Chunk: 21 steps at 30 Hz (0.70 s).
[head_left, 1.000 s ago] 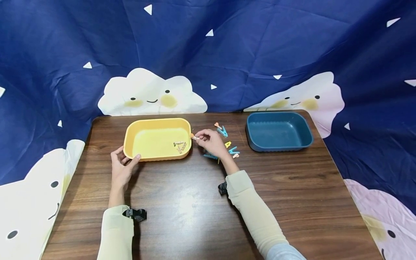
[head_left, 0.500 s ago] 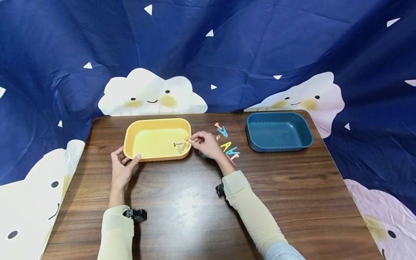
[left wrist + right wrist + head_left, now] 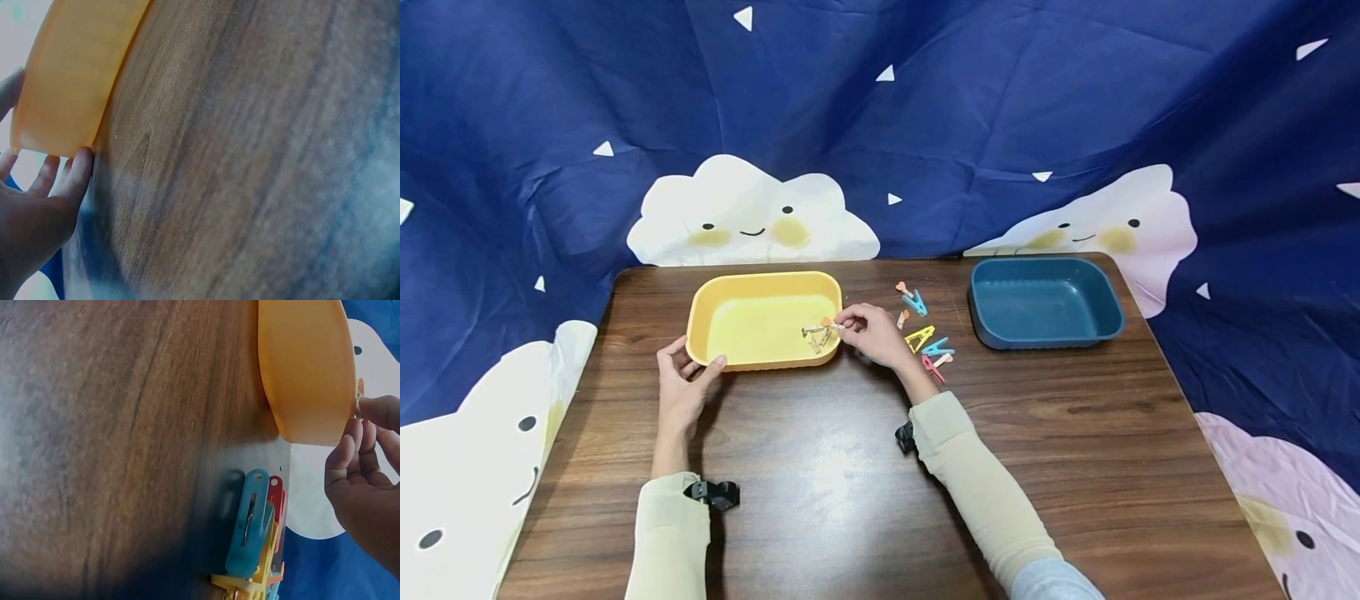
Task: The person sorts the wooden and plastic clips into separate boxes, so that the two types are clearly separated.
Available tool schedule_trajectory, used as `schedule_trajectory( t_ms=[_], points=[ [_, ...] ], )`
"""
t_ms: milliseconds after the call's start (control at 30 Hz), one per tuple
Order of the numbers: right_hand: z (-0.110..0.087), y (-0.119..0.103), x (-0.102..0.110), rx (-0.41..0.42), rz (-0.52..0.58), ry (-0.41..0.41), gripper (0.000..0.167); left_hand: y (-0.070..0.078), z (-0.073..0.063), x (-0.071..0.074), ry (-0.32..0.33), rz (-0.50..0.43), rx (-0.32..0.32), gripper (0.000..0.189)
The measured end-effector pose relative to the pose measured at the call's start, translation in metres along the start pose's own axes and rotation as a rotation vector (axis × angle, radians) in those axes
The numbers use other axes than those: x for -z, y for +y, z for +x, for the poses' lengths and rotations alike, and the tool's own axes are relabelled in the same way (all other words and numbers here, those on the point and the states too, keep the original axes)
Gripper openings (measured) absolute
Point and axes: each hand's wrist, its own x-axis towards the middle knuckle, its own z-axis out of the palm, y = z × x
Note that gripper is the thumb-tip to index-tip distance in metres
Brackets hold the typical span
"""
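Heart-topped clip (image 3: 827, 322) | pinched by right fingers (image 3: 381, 412) | yellow tray (image 3: 745, 321) just beside them, gripped by left fingers (image 3: 78, 172) | could drop outside if released early

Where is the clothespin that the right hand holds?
In the head view, the right hand holds the clothespin over the right end of the yellow tray.
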Motion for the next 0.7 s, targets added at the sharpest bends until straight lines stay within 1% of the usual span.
schedule_trajectory(
  t_ms=[300, 533, 700],
  points=[
    [0.0034, -0.0011, -0.0031, 0.027, 0.004, 0.0, 0.016, -0.0006, 0.0008, 0.0017, -0.004, 0.004, 0.015, 0.078],
    [0.0041, 0.0002, -0.004, 0.028, 0.017, -0.001, 0.018, -0.0004, 0.0007, 0.0014, -0.008, 0.019, 0.012, 0.078],
    [0.0032, 0.001, -0.0033, 0.021, 0.03, -0.007, 0.019, 0.0009, 0.0, 0.0001, -0.004, 0.003, 0.014, 0.076]
  ],
)
